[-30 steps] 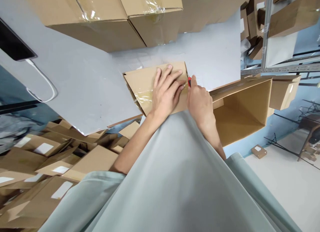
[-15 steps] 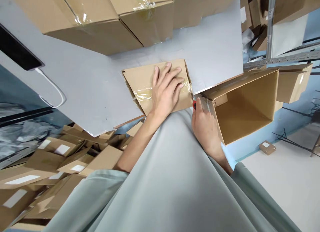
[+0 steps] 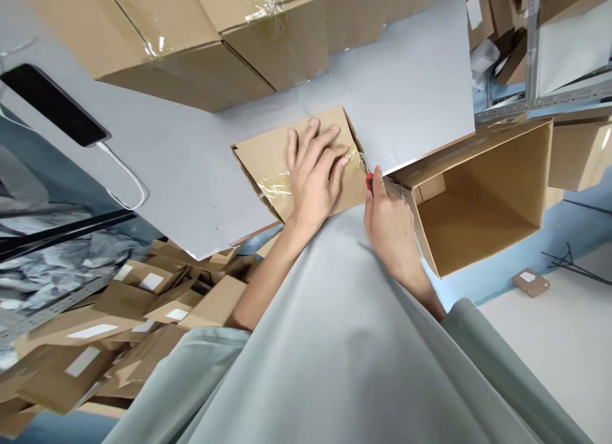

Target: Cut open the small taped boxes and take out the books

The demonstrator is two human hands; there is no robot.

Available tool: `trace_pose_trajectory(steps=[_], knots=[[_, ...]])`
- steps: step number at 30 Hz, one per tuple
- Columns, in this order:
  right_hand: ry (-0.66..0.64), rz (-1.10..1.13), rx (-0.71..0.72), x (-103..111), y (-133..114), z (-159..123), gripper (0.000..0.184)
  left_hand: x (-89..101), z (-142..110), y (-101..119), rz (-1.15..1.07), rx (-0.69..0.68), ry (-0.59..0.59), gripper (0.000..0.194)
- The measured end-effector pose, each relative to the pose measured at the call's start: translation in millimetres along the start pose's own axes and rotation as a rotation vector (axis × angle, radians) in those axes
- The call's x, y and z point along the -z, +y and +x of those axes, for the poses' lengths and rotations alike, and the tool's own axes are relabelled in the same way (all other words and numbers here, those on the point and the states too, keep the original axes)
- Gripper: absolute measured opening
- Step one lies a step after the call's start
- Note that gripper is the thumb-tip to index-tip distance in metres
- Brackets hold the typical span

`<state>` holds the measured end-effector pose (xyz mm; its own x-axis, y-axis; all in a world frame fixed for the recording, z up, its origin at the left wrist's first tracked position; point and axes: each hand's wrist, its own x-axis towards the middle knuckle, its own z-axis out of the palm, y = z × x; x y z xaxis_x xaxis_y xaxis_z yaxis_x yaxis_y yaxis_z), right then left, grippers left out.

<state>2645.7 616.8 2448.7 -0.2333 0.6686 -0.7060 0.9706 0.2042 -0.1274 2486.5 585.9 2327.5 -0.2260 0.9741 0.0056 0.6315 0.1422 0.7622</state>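
A small taped cardboard box (image 3: 268, 154) lies on the grey table in front of my body. My left hand (image 3: 315, 170) is spread flat on its top, fingers apart, partly covering the clear tape (image 3: 276, 186). At the box's right side my right hand (image 3: 389, 224) is closed around a red-and-black handled tool (image 3: 370, 182), index finger stretched along it. A thin metal tip points up at the box's right edge, by the taped seam; whether it is a knife or a screwdriver I cannot tell.
Large taped boxes (image 3: 182, 80) stand at the table's far side. A phone (image 3: 55, 103) with a white cable lies left. An open, deep carton (image 3: 482, 221) sits right of my right hand. Many labelled boxes (image 3: 210, 303) are piled below left; a metal shelf (image 3: 533, 48) stands right.
My right hand first drew the tool from the box's upper right edge down towards me, then moved slightly back up. My left hand stays on the box. The camera view has shifted.
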Motion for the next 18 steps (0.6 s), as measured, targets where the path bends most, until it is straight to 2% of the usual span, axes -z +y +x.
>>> trace_pose_trajectory(steps=[8,15,18], knots=[[-0.014,-0.053,-0.002,5.3,-3.9,-5.7,0.071,-0.7,-1.6,-0.4,-0.056,0.035,-0.01,0.047],[0.04,-0.069,0.049,6.6,-17.9,17.9,0.069,-8.1,2.2,-11.2,-0.031,0.019,0.0,0.062],[0.031,-0.088,0.02,6.5,-18.7,15.2,0.067,-11.1,-0.8,-12.7,-0.023,0.016,0.01,0.06]])
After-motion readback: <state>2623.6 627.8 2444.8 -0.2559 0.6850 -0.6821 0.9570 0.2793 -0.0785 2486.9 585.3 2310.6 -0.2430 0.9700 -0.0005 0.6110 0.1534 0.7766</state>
